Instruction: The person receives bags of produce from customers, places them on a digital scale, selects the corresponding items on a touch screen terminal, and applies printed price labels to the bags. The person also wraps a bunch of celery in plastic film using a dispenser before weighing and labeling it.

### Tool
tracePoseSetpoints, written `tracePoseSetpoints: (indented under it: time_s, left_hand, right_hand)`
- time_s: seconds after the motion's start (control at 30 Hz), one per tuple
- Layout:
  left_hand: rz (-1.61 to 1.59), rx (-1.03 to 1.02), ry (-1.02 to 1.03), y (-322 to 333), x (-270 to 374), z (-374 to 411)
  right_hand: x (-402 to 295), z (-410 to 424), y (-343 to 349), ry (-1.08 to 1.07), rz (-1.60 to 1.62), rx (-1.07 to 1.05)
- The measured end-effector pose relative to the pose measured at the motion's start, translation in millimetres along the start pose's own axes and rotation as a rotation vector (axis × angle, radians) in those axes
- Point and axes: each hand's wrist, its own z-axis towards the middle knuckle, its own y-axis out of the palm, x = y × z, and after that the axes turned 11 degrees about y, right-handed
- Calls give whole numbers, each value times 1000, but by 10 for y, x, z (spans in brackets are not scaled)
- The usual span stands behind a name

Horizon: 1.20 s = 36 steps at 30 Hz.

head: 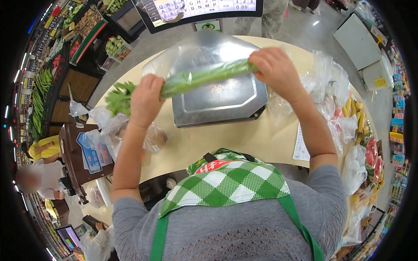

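A long bunch of celery (202,78), wrapped in clear plastic film or a bag, stretches across the view over the metal platform of a weighing scale (222,101). My left hand (147,99) grips it just beside the leafy end, which sticks out to the left. Around the other end of the stalks my right hand (272,70) is closed. A wide clear plastic sheet or bag (183,55) spreads behind the celery, above the scale. Whether the celery touches the scale, I cannot tell.
Bagged produce (156,137) lies left on the curved table (209,143). Clear plastic bags (321,84), a printed paper (300,145) and bananas (359,120) are at the right. A touch screen (202,8) stands beyond the scale. People are at the far left, by a brown counter (70,146).
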Motion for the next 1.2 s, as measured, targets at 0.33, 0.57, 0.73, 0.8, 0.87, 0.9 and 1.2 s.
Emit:
tracePoseSetpoints:
  time_s: [0.33,0.57,0.73,0.8,0.87,0.9,1.2]
  left_hand:
    - [-368,-172,-243,825,312,-779]
    - [-701,-488,-504,766,-61,-550]
    - [-194,-255,-121,847,-116,-267]
    - [-182,-209,63,920,133,-53]
    - [-121,-289,92,1054,531,98]
    - [-105,-315,64,1137,621,149]
    - [-29,-279,7,1748,243,483]
  right_hand:
    - [-151,-926,711,167,150,-421]
    - [-21,-827,838,245,234,-480]
    - [211,-589,1052,351,202,-594]
    - [317,-504,1172,298,169,-554]
    - [353,-438,1251,304,97,-383]
    - [340,-410,1281,307,62,-297]
    - [-81,-743,869,580,266,109]
